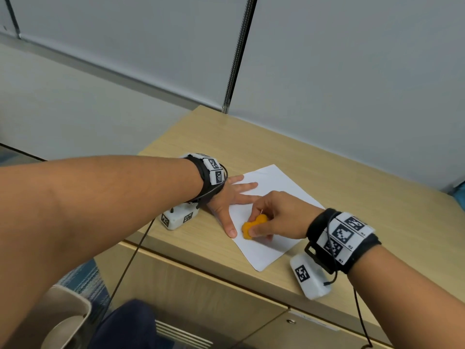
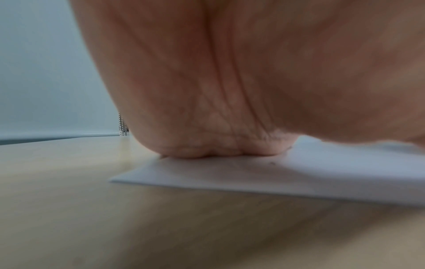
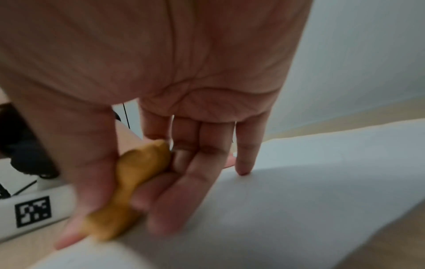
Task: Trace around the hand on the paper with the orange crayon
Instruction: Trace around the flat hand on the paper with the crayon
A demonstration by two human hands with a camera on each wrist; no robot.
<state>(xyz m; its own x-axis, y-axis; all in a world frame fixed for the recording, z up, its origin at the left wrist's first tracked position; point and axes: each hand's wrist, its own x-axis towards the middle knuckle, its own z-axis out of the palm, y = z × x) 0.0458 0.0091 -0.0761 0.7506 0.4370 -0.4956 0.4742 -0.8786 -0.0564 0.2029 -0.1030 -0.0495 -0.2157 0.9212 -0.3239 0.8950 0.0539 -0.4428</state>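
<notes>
A white sheet of paper (image 1: 281, 195) lies on the wooden cabinet top (image 1: 352, 197). My left hand (image 1: 232, 197) lies flat on the paper's left part with fingers spread; its thumb points toward the near edge. In the left wrist view the palm (image 2: 218, 151) presses on the paper (image 2: 299, 174). My right hand (image 1: 276, 217) pinches a chunky orange crayon (image 1: 254, 226) between thumb and fingers, its lower end on the paper just right of the left thumb. The right wrist view shows the crayon (image 3: 128, 185) in that grip, blurred, over the paper (image 3: 299, 200).
Grey partition panels (image 1: 352, 71) stand behind the cabinet top. Drawer fronts (image 1: 201, 293) run below its near edge. A beige chair (image 1: 68, 318) and a dark trouser leg (image 1: 125, 323) are at the lower left. Bare wood lies right of the paper.
</notes>
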